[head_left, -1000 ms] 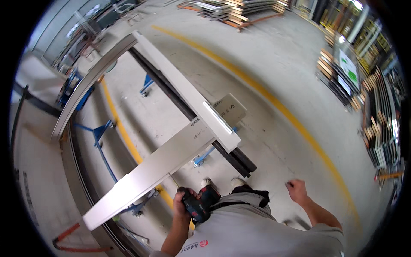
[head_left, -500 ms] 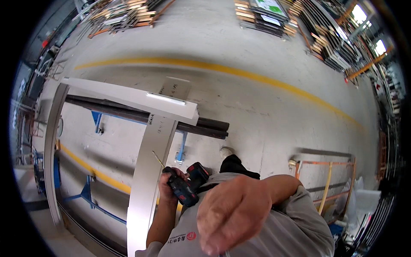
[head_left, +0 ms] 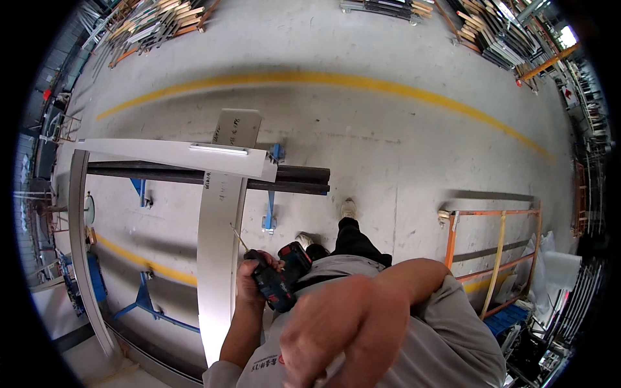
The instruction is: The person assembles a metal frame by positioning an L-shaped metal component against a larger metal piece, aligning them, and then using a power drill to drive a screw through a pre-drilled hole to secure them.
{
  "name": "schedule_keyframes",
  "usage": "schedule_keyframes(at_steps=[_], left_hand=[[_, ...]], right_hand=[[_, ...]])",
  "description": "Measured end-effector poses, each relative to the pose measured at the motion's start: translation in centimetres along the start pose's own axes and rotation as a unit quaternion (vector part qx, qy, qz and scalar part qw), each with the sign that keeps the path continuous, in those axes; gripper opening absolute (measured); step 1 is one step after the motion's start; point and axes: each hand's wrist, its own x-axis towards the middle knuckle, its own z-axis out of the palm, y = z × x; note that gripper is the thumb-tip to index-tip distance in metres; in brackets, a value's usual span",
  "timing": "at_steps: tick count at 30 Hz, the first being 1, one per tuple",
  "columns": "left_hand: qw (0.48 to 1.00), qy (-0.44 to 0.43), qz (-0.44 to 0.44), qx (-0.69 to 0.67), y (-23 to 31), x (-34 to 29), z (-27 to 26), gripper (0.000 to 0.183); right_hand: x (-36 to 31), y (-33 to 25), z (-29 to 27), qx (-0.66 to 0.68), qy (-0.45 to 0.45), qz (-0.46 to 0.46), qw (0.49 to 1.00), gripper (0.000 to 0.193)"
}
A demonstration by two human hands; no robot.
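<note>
My left hand [head_left: 248, 279] is closed round a cordless drill [head_left: 270, 284], dark blue and black, held close to my body. Its long thin bit points up and left, over the edge of a white panel [head_left: 217, 258]. My right hand [head_left: 339, 323] is raised in front of my grey shirt, large and somewhat blurred. Its fingers are curled together, and whatever may be between them is hidden at the lower edge. A white crosspiece [head_left: 149, 154] lies across the far part of the panel, with a shiny strip [head_left: 218, 149] on it.
Black bars [head_left: 304, 181] lie under the crosspiece, with blue stands [head_left: 269, 210] below. A grey upright profile [head_left: 79, 226] closes the frame's left side. To my right stands an orange metal rack [head_left: 451, 242]. A yellow line [head_left: 297, 77] crosses the floor ahead; stacked boards [head_left: 162, 26] are beyond.
My view has shifted, so the frame sits further left and both my shoes now show. The right hand has moved slightly left and down. The drill stays in my left hand.
</note>
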Motion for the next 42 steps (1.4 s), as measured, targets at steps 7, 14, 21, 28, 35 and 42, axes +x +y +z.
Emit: schedule_keyframes(at_steps=[7,14,21,28,35,42], left_hand=[[0.994,0.056,-0.040,0.087,-0.9,2.9,3.4,0.030],[0.874,0.025,-0.232,0.426,-4.4,8.0,6.5,0.023],[0.818,0.025,-0.308,0.485,-13.3,14.2,3.3,0.020],[0.764,-0.079,-0.316,0.556,-21.2,24.2,3.2,0.028],[0.756,-0.140,-0.308,0.561,-19.2,24.6,10.1,0.022],[0.785,-0.127,-0.257,0.549,-16.2,23.2,14.2,0.025]], right_hand=[[-0.8,-10.1,-12.0,-0.302,0.003,0.467,0.831,0.026],[-17.2,-18.5,-24.3,-0.358,0.274,0.763,0.464,0.025],[-36.2,-23.8,-40.2,-0.292,0.527,0.717,0.351,0.027],[-32.1,-21.4,-39.1,-0.281,0.576,0.640,0.425,0.014],[-25.4,-22.0,-35.0,-0.250,0.565,0.567,0.545,0.027],[-19.8,-20.9,-33.6,-0.271,0.570,0.498,0.594,0.033]])
